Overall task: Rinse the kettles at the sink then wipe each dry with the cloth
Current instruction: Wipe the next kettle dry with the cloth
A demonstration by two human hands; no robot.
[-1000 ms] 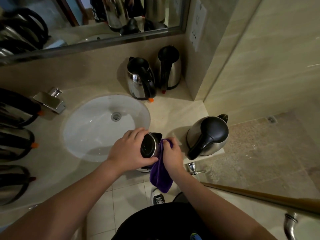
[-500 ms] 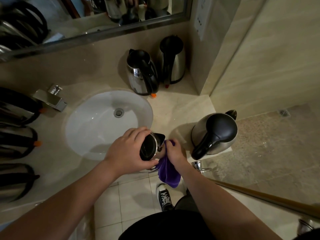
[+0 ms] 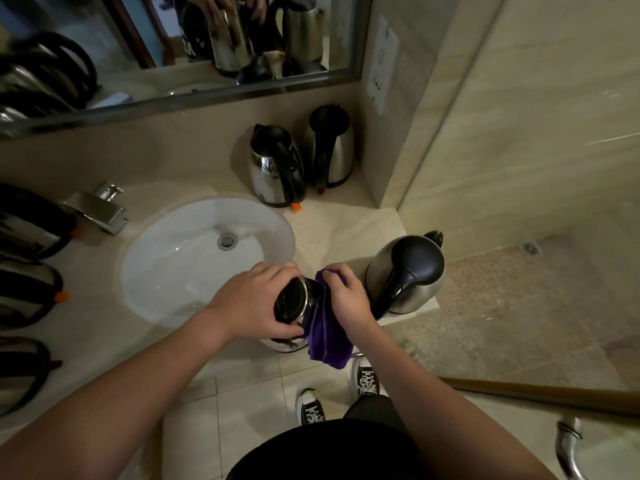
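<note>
A steel kettle with a black lid (image 3: 290, 303) is held over the counter's front edge, right of the white sink (image 3: 166, 271). My left hand (image 3: 254, 301) grips the kettle around its top and left side. My right hand (image 3: 344, 296) grips a purple cloth (image 3: 327, 339) and presses it against the kettle's right side; the cloth hangs down below. Much of the kettle's body is hidden by my hands and the cloth.
A closed kettle (image 3: 408, 275) stands just right of my right hand. Two kettles (image 3: 277, 168) (image 3: 330, 147) stand by the back wall. Several more kettles (image 3: 27, 230) line the left counter. A square tap (image 3: 98, 207) sits left of the sink.
My right hand with the cloth has slid up the kettle's right side toward its spout. The left hand keeps its grip. The camera has tilted slightly.
</note>
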